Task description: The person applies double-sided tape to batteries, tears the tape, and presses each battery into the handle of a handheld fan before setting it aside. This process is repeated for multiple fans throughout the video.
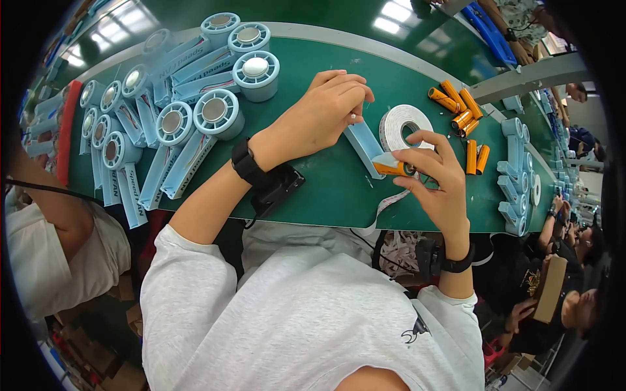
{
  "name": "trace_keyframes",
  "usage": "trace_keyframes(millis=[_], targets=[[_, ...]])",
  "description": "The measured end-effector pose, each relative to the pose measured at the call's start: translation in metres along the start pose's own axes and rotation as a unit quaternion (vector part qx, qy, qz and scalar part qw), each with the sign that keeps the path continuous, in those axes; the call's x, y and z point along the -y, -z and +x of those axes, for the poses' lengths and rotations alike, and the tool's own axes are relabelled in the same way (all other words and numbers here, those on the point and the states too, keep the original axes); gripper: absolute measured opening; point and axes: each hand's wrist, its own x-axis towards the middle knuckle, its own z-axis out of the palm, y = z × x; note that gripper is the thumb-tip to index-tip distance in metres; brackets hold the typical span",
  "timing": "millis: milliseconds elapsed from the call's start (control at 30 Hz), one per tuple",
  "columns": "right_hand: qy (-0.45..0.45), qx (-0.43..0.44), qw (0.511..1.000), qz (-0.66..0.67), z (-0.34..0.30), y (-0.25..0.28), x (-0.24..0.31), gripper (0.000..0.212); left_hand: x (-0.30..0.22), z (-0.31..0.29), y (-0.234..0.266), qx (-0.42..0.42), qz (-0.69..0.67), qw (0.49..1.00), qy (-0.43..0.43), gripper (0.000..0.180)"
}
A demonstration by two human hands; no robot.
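Between the thumb and fingers of my right hand (433, 173) is an orange cylindrical battery (393, 169), with a pale piece along its upper side. Its end lies at the lower end of a light-blue open handle (365, 144) on the green table. My left hand (329, 107) is closed over the handle's upper end, fingers curled; a small whitish spot shows at its fingertips, and what it holds I cannot make out. Beside my right hand lies a roll of white tape (393, 124). A loose strip (391, 202) hangs below that hand toward the table's edge.
Several light-blue fan bodies (215, 112) crowd the left side, handles toward me. Loose orange batteries (462, 117) lie at the right, beyond the tape. More blue parts (514, 189) stand farther right. A red bin edge (68, 133) borders the left. People sit on both sides.
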Motion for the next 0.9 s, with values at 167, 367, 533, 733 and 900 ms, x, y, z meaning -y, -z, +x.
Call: trace_keyframes(millis=[167, 367, 533, 733, 900], targets=[[-0.005, -0.178, 0.984, -0.015, -0.008, -0.005, 0.005, 0.029, -0.001, 0.003, -0.002, 0.004, 0.021, 1.000, -0.018, 0.010], [-0.006, -0.210, 0.974, 0.089, 0.012, 0.004, 0.020, 0.028, 0.000, 0.000, -0.002, -0.009, -0.035, 0.999, 0.022, 0.004], [-0.019, 0.012, 1.000, -0.022, 0.017, -0.009, 0.016, 0.024, 0.001, -0.002, 0.002, 0.004, -0.051, 0.998, 0.023, 0.010], [-0.085, 0.116, 0.981, -0.128, 0.033, -0.010, 0.023, 0.018, -0.001, 0.000, 0.007, 0.019, -0.086, 0.995, 0.046, 0.005], [-0.045, 0.184, 0.979, -0.081, 0.056, -0.005, 0.002, 0.016, -0.001, 0.002, 0.006, 0.025, -0.097, 0.994, 0.054, 0.003]])
